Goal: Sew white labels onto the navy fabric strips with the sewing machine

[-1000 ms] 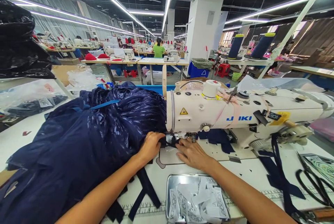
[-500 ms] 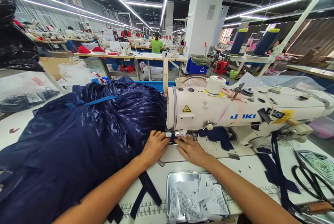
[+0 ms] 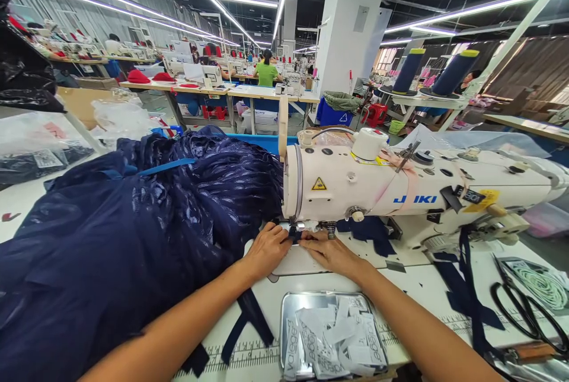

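At the needle end of a white sewing machine (image 3: 355, 183), my left hand (image 3: 269, 251) has its fingers bent over a small piece of navy fabric (image 3: 294, 234). From the other side my right hand (image 3: 331, 254) closes its fingertips on the same piece, close to the presser foot. Both hands lie low on the machine bed. A large heap of shiny navy fabric (image 3: 208, 192) sits left of the machine, beside my left forearm. Navy strips (image 3: 249, 322) hang out below that forearm. My fingers partly cover the fabric at the needle.
A metal tray (image 3: 284, 305) of printed white labels lies in front of the hands. Black scissors (image 3: 520, 305) and a coil of pale green cord (image 3: 544, 287) are at the right. Navy scraps (image 3: 367, 234) lie behind the right hand. Thread cones (image 3: 409, 70) stand farther back.
The view has shifted slightly. Both hands stay at the needle area, and a little more navy fabric shows between the fingertips, which sit slightly farther apart.
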Available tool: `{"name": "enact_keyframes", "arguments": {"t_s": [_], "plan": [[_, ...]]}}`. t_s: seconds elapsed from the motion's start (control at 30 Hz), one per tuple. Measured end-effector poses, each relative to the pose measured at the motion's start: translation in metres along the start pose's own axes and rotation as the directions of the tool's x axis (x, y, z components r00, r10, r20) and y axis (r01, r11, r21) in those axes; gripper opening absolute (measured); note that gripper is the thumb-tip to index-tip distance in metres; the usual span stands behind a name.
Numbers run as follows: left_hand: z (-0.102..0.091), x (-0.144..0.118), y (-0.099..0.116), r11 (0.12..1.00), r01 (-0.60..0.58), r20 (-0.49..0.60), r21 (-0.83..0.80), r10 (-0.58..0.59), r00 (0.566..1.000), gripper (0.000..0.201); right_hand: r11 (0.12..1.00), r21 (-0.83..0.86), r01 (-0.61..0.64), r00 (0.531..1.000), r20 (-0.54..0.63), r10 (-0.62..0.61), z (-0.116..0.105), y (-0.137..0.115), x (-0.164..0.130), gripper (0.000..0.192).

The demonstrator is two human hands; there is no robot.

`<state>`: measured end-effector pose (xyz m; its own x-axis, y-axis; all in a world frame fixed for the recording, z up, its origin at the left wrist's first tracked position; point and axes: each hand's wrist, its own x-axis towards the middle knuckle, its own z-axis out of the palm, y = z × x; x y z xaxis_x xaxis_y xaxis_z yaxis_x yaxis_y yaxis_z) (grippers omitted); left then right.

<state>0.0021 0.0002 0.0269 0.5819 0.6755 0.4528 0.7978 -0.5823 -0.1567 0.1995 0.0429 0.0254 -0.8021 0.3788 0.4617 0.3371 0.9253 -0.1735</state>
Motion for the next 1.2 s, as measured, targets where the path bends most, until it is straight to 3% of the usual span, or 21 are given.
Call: {"name": "enact_keyframes", "arguments": {"t_s": [0.1, 0.3, 0.63, 0.97, 1.2], "plan": [[-0.001, 0.001, 0.001, 1.000, -0.013, 0.024, 0.014, 0.013, 1.000, 0.021, 0.985, -0.145, 0.098, 0.995, 0.029, -0.094, -0.005, -0.002, 0.001, 0.028], [-0.008, -0.005, 0.004, 0.994, 0.004, 0.057, -0.105, 0.002, 0.998, 0.017, 0.941, -0.305, 0.149, 0.988, 0.090, -0.127, -0.005, -0.006, 0.001, 0.027], [-0.019, -0.015, 0.006, 0.987, 0.070, 0.214, -0.143, -0.038, 0.976, 0.035, 0.964, -0.249, 0.096, 0.995, 0.017, -0.095, -0.002, -0.006, -0.001, 0.026], [-0.019, -0.011, 0.006, 0.989, 0.080, 0.233, -0.127, -0.048, 0.971, 0.039, 0.964, -0.258, 0.059, 0.998, 0.039, -0.051, 0.000, -0.008, 0.001, 0.026], [-0.016, -0.010, 0.005, 0.994, 0.073, 0.216, -0.087, -0.052, 0.975, 0.043, 0.963, -0.268, -0.041, 0.993, 0.093, 0.068, 0.005, -0.010, 0.003, 0.030]]}}
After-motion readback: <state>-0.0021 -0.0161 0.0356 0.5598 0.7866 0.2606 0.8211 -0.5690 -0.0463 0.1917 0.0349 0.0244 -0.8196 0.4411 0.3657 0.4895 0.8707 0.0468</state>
